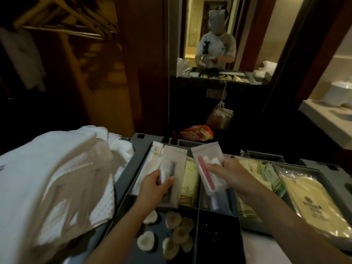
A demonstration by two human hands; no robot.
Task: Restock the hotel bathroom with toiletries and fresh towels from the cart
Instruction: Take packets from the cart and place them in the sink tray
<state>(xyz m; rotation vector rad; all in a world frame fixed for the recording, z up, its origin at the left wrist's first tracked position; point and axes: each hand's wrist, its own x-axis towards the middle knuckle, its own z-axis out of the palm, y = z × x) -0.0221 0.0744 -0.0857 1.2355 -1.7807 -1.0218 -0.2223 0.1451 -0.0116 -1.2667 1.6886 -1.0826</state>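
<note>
Head view, centre frame: both hands work over the cart tray, picking out toiletries. The left hand grips a pale flat packet, fingers curled round its lower edge. The right hand pinches a clear pouch holding a pink nail file and cotton. White towels lie piled at lower left, beside the tray. To do this well, I judge, both packets should be stacked flat into one hand, freeing the other for the round soaps at lower centre.
</note>
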